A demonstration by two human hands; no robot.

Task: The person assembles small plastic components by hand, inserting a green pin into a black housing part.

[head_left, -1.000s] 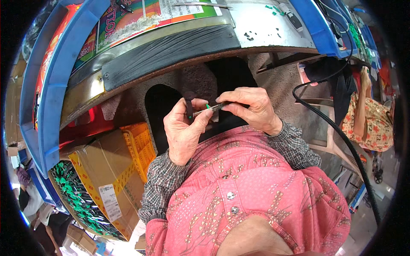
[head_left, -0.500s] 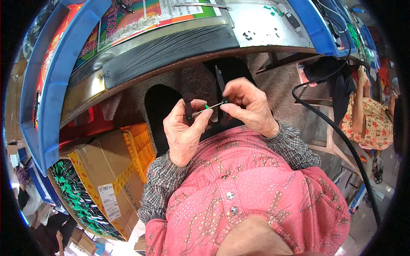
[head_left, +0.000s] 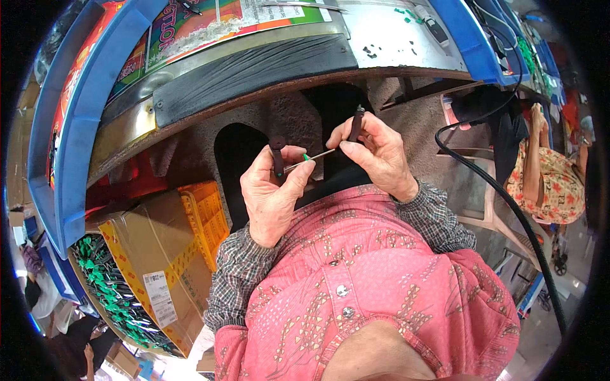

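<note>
My left hand is closed in a pinch over my lap, gripping a dark plastic part with a rounded upper end. From that grip a thin metal rod points toward my right hand, and a small green piece sits by the left thumb tip. My right hand is closed round a slim dark piece with a narrow tip pointing up. The rod's far end lies close to the right thumb; whether they touch I cannot tell.
The workbench edge curves beyond my hands, with blue bins at left and right. A cardboard box of green and black parts and an orange crate stand at my left. At right hangs a black cable; a co-worker sits beyond.
My right hand has shifted slightly right and drawn its slim dark piece away from the rod's end, tilting it. My left hand has barely moved.
</note>
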